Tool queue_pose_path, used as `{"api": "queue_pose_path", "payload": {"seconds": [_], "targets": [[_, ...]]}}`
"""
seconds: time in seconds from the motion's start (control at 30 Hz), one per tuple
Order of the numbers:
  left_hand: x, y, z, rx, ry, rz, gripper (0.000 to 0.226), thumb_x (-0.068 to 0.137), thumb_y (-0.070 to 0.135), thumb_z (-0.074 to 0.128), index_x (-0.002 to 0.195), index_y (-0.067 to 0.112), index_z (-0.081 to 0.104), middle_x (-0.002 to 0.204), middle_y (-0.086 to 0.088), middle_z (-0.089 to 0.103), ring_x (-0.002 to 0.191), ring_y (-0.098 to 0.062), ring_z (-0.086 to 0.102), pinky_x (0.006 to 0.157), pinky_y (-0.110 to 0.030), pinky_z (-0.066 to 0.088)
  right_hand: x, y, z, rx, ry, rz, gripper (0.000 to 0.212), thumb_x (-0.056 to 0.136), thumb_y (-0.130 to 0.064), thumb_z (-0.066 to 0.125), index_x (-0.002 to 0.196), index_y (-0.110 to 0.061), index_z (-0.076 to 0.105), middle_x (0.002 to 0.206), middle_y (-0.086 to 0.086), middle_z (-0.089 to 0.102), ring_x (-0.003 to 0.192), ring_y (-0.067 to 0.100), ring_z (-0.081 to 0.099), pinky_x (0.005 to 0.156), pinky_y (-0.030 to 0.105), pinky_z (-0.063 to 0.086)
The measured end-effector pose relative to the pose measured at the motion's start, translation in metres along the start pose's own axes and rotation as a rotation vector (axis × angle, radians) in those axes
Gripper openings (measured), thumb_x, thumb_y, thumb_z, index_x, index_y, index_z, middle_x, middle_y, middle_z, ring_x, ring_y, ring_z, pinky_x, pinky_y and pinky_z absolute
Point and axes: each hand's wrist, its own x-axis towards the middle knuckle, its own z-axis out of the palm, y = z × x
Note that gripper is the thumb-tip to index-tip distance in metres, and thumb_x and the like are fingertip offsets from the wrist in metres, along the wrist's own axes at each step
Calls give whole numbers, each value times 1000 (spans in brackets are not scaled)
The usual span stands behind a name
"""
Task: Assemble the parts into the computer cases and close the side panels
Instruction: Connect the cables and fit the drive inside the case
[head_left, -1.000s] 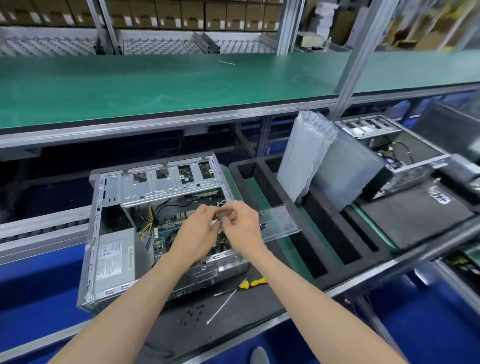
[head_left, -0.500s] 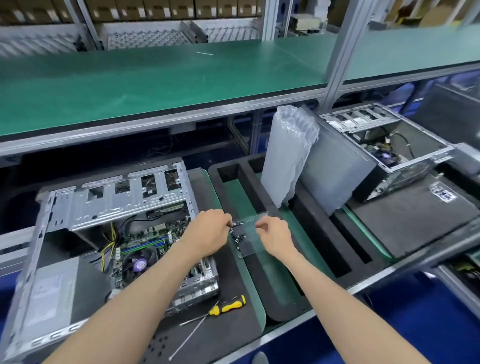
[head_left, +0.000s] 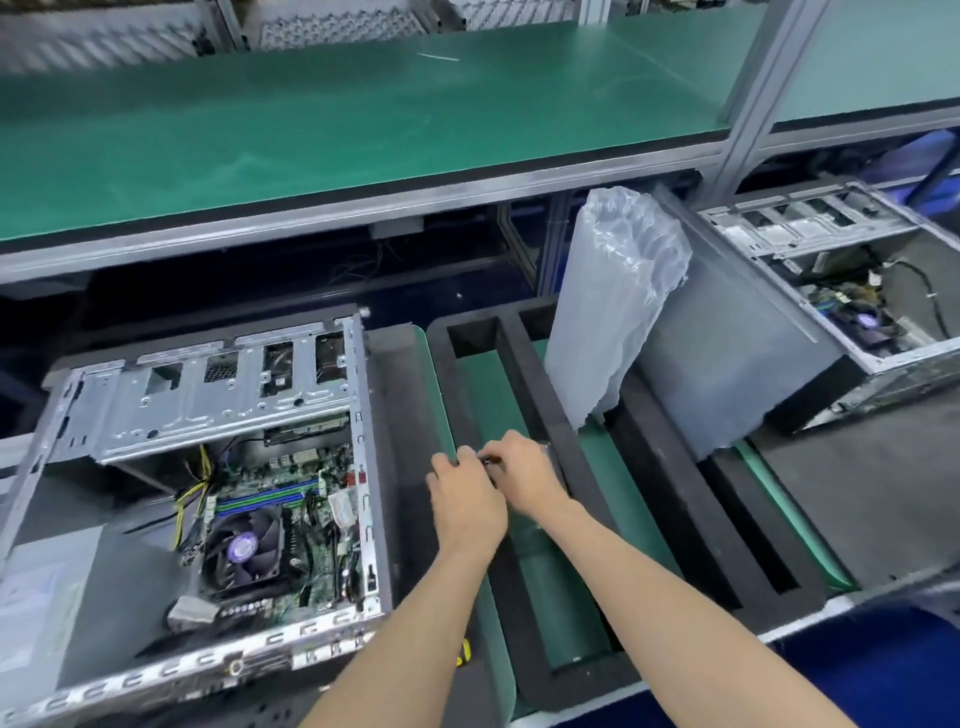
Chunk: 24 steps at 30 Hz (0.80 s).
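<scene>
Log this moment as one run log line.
hands: left hand and right hand pinch small part | place: over foam tray | open case: untouched

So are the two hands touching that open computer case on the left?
Apart. The head view shows both hands over the black foam tray, right of the case.

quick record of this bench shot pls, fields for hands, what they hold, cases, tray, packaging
left hand: fingers curled, pinching a small dark part
right hand: fingers curled on the same small part, too small to identify
hands position: together above the black foam tray, right of the near case
near computer case: open, lying on its side, CPU fan and motherboard visible
far computer case: open, at right
packaging: air-cushion bag standing upright in the tray
side panel: grey panel leaning behind the bag
</scene>
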Motion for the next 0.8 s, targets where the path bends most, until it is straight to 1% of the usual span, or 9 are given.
{"api": "queue_pose_path", "payload": {"seconds": [0.1,0.17,0.23,0.3,0.4,0.53,0.63,0.7,0.8], "targets": [[6,-3,9,-157,43,-112,37,94,2,50,129,13,52,127,-11,42,112,-33,50,88,-36,43,3,3,6,11,10,-14,26,94,-6,58,113,-15,74,111,12,60,101,28,61,78,25,39],[6,-11,17,-218,70,-155,37,93,-1,48,125,13,57,117,-6,41,96,-32,55,80,-37,45,3,7,6,18,23,-15,24,95,-7,58,111,-14,74,111,11,60,101,27,61,83,27,41],[5,-20,26,-251,116,-174,39,92,-6,48,122,14,61,109,0,36,82,-27,51,72,-33,38,2,10,4,31,29,-10,20,95,-7,59,106,-12,75,110,11,61,100,28,61,90,32,45],[6,-25,30,-282,164,-179,38,91,-6,51,119,15,66,107,3,36,78,-23,47,71,-29,35,0,14,1,53,33,-12,17,95,-5,61,102,-9,76,110,10,62,100,27,62,92,35,47],[7,-28,30,-321,197,-176,33,92,-4,55,116,14,69,109,0,43,78,-20,46,75,-29,39,-3,20,-4,50,17,-26,17,94,-5,62,101,-8,77,108,8,64,98,25,62,87,28,46],[6,-33,30,-362,215,-167,31,91,-3,57,111,14,72,115,-7,53,89,-29,60,84,-36,49,-11,25,-12,47,-28,-64,21,90,-1,63,97,-11,79,102,5,68,94,20,64,87,28,48],[7,-36,31,-388,222,-170,30,90,-3,58,110,15,73,114,-7,54,94,-31,63,88,-40,51,-19,25,-12,74,-38,-102,20,88,-1,66,98,-13,78,93,-4,63,80,13,59,84,25,48],[9,-38,32,-396,222,-170,29,90,-3,59,110,14,73,114,-8,55,96,-31,63,90,-41,51,-23,23,-8,64,-55,-138,14,89,-8,69,98,-15,77,93,-7,59,77,11,57,85,29,49],[12,-40,33,-414,219,-170,28,91,-2,60,110,15,73,114,-7,56,97,-29,63,91,-37,51,-25,18,0,-38,-121,-197,13,94,-18,67,104,-17,75,103,1,62,90,21,61,88,36,49]]}}
